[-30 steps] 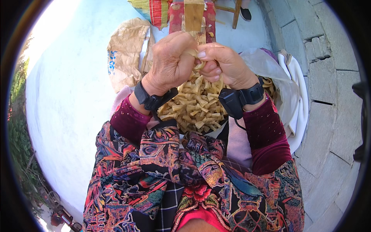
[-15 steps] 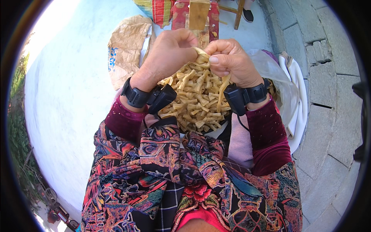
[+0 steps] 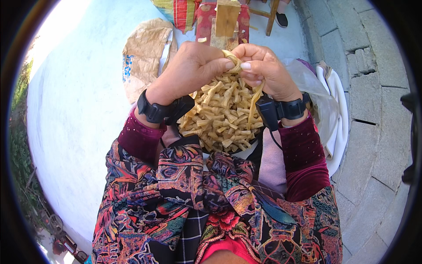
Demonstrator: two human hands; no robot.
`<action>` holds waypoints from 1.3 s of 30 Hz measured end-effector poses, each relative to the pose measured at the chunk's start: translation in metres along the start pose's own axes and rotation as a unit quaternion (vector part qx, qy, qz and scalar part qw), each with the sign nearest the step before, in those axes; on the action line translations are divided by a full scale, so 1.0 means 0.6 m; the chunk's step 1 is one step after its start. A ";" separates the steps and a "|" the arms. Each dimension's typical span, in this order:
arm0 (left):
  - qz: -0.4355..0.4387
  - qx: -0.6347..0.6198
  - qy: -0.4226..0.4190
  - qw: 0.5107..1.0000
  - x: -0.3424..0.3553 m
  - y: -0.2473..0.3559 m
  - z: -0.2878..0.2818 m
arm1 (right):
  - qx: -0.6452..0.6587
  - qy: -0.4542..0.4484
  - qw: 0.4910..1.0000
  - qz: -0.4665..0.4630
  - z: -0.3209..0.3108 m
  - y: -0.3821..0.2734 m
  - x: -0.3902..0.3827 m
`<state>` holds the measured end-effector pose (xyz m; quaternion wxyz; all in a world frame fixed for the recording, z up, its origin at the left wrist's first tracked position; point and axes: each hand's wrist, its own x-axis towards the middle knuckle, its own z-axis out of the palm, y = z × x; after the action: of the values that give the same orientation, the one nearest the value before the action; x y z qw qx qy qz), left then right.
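Between my two hands is a flat, pale yellow strip [image 3: 237, 68], bent into a loop or knot. My left hand [image 3: 191, 68] pinches its left side between thumb and fingers. Closed on the other side of the loop is my right hand [image 3: 269, 72], its thumb against the strip. A long tail of it hangs below my right fingers over a heap of small knotted yellow pieces [image 3: 215, 116]. The heap fills a container in front of my lap; only bits of its rim show. Each wrist wears a black strap with a small device.
A wooden block [image 3: 226, 20] stands on a bench with a red cloth [image 3: 204, 22] beyond my hands. To the left lies a crumpled brown sack [image 3: 147, 53]; at the right are clear plastic [image 3: 303, 83] and white cloth [image 3: 334, 127]. Another person's shoe [image 3: 281, 20] shows by wooden legs.
My left hand has come slightly down and its thumb now presses on the loop, which looks tighter and more folded. The right hand stays almost in place.
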<state>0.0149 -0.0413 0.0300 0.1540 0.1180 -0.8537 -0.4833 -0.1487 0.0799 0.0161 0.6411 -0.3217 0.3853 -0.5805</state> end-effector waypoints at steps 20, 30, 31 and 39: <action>0.017 0.106 -0.123 0.987 -0.009 -0.021 0.012 | -0.380 0.088 0.920 -0.029 -0.003 0.010 -0.009; -0.041 0.178 0.102 0.978 0.032 -0.107 0.019 | -0.411 0.246 0.870 -0.118 -0.049 0.051 0.069; -0.061 0.179 0.095 0.977 0.034 -0.116 0.020 | -0.436 0.242 0.857 -0.131 -0.053 0.057 0.077; -0.080 0.279 -0.001 0.957 0.018 -0.108 0.012 | -0.729 0.242 0.640 -0.017 -0.067 0.048 0.078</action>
<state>0.0055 -0.0721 -0.0276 0.0747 0.2240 -0.9425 -0.2366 -0.1676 0.0381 -0.0342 0.0727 -0.5393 0.8196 -0.1792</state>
